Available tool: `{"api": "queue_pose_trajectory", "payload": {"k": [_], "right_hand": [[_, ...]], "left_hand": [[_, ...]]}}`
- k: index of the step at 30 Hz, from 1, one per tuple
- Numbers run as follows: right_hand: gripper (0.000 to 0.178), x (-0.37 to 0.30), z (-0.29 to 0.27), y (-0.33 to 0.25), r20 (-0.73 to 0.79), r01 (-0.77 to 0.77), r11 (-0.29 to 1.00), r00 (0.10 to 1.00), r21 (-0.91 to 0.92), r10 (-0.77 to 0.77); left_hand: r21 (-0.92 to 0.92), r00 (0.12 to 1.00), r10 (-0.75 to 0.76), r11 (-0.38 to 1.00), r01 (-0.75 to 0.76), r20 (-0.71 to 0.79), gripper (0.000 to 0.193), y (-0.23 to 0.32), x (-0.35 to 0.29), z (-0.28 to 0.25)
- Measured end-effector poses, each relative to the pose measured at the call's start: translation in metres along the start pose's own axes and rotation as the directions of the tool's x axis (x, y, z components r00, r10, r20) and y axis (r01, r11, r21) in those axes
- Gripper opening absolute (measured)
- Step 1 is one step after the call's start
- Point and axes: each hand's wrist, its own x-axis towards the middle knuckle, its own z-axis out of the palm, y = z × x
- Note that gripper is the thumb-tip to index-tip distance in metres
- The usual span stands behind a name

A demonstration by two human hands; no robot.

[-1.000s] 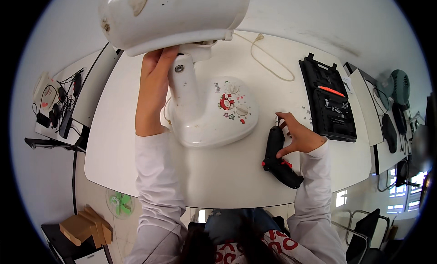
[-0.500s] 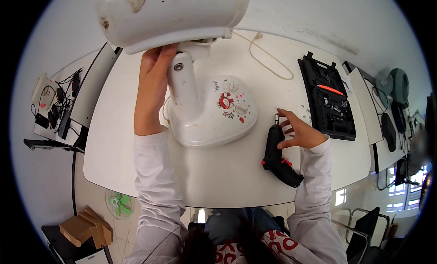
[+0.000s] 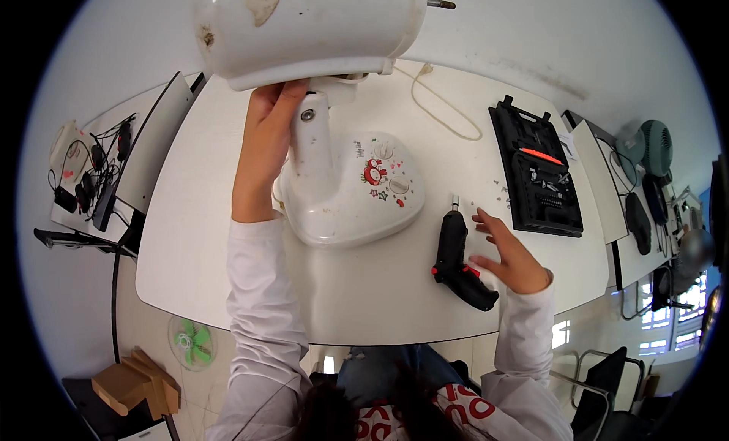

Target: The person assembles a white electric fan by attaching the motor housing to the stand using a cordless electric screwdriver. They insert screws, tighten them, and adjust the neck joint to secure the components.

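My left hand (image 3: 271, 129) is wrapped around the top of the neck of a white table fan (image 3: 334, 213), just below its motor housing (image 3: 319, 34). A bare metal shaft (image 3: 440, 3) sticks out of the housing, and no blades are on it. Some of my left fingers are hidden behind the neck. My right hand (image 3: 510, 251) is open, its fingers spread, just right of a black cordless screwdriver (image 3: 453, 247) with red buttons. The screwdriver lies on the table with its bit pointing away from me, and a small gap separates it from my hand.
An open black tool case (image 3: 536, 171) with bits and an orange-red piece lies at the right. Small screws (image 3: 500, 189) are scattered beside it. The fan's pale cord (image 3: 444, 110) curves across the back of the white table (image 3: 380, 304). Side tables hold cables (image 3: 99, 164) and a green fan (image 3: 654, 147).
My right hand has drawn off the screwdriver, a little to the right and toward me, and its fingers have spread. My left hand keeps its hold on the fan. The view has shifted slightly.
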Motion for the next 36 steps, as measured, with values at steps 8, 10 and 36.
{"api": "queue_pose_trajectory", "payload": {"k": [8,10,36], "right_hand": [[0.029,0.083,0.003,0.053,0.017,-0.395,0.896,0.916,0.201,0.4],[0.027,0.09,0.005,0.063,0.079,-0.405,0.868,0.913,0.288,0.4],[0.01,0.163,0.045,-0.158,-0.637,0.463,0.845,0.574,-0.266,-0.515]], "left_hand": [[0.0,0.999,-0.031,1.0,0.031,0.024,0.037,0.0,0.0,0.004],[-0.004,0.999,0.006,1.0,-0.006,0.038,0.037,0.0,0.0,0.002],[-0.097,0.995,0.03,0.995,-0.021,0.091,0.031,0.001,0.002,0.003]]}}
